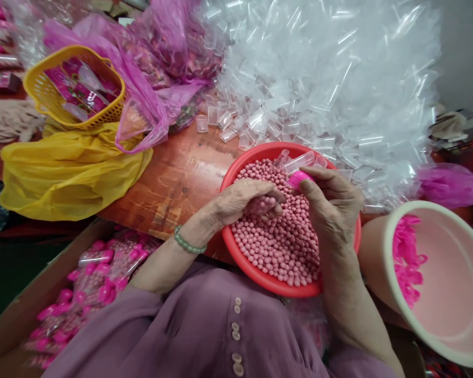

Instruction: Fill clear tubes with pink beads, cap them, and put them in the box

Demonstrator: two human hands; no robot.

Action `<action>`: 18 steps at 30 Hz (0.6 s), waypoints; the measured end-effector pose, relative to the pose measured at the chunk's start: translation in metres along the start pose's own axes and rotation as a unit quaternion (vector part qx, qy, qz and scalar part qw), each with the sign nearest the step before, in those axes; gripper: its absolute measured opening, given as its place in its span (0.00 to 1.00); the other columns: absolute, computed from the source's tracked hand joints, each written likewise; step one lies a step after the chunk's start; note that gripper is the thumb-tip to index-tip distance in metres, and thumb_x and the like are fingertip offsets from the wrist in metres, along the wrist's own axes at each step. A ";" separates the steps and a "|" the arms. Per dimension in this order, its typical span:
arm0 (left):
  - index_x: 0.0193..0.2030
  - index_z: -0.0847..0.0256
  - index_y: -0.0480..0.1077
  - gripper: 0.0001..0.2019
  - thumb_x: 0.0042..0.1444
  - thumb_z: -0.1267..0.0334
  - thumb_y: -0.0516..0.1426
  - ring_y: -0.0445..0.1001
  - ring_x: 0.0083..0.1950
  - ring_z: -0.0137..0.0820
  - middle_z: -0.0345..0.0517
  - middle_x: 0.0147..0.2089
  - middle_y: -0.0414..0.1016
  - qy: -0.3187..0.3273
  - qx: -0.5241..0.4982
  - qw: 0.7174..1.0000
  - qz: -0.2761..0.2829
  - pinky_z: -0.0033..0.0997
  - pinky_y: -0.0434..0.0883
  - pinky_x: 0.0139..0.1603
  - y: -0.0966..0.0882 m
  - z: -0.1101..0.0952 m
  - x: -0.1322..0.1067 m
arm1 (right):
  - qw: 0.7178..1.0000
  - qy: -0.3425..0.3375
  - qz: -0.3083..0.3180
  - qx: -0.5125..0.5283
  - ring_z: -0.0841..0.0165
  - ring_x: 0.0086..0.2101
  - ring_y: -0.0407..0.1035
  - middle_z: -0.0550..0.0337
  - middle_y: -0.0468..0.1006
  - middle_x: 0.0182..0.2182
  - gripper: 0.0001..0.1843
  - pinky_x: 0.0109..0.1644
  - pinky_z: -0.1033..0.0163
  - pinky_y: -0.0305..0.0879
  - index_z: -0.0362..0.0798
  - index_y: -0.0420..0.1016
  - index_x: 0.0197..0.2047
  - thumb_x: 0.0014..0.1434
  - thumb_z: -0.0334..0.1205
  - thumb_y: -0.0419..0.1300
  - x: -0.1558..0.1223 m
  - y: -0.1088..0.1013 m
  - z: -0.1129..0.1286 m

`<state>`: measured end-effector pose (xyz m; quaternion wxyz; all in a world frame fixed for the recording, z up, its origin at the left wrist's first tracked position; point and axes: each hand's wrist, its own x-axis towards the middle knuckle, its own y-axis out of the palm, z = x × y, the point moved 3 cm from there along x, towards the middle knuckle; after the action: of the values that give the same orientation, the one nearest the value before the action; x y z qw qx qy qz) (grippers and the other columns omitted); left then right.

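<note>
Over a red basin [236, 247] full of small round pink beads [276, 252], both of my hands work close together. My left hand [254, 199], palm turned inward, is cupped around a few pink beads, with a green bead bracelet on its wrist. Between the thumb and fingers of my right hand [329, 197] is a bright pink plastic cap [299, 178]. Whether a tube is joined to this cap is hidden by the fingers. Several clear plastic tubes [299, 161] lie on the beads at the basin's far side, just behind the cap.
Clear plastic tubes [319, 68] are heaped across the back. On the right, a pale tub [449, 294] holds pink plastic pieces [408, 257]. A yellow basket [74, 52], yellow bag [74, 168] and purple bag [145, 105] stand left. Filled, pink-capped tubes [90, 273] lie in a box lower left.
</note>
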<state>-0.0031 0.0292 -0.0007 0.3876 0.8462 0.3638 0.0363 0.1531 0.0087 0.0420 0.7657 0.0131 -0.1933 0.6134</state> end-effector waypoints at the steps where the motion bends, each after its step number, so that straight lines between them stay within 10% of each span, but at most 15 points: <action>1: 0.37 0.69 0.77 0.19 0.59 0.50 0.59 0.77 0.30 0.30 0.51 0.31 0.79 -0.005 -0.008 1.000 -0.005 0.28 0.74 0.31 -0.001 0.000 0.001 | 1.000 -0.004 -0.001 0.002 0.70 0.33 0.77 0.62 0.83 0.35 0.10 0.40 0.62 0.78 0.54 0.81 0.42 0.56 0.43 0.69 0.000 0.000 0.000; 8: 0.42 0.66 0.77 0.29 0.63 0.40 0.48 0.80 0.33 0.34 0.54 0.35 0.81 -0.019 -0.040 0.998 0.035 0.32 0.76 0.36 -0.006 0.001 0.003 | 1.000 0.002 0.003 0.007 0.70 0.34 0.78 0.63 0.83 0.35 0.09 0.42 0.61 0.77 0.54 0.82 0.41 0.55 0.40 0.70 -0.001 0.002 -0.001; 18: 0.45 0.67 0.74 0.14 0.60 0.57 0.58 0.82 0.42 0.40 0.53 0.40 0.81 -0.009 -0.112 0.988 0.106 0.37 0.78 0.42 -0.006 0.000 -0.003 | 0.998 0.027 0.050 -0.032 0.66 0.39 0.78 0.60 0.84 0.38 0.10 0.49 0.57 0.75 0.52 0.82 0.42 0.55 0.41 0.70 0.000 0.004 -0.006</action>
<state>-0.0087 0.0298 -0.0044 0.4773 0.8314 0.2623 0.1104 0.1507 0.0111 0.0351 0.7389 -0.0378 -0.1920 0.6447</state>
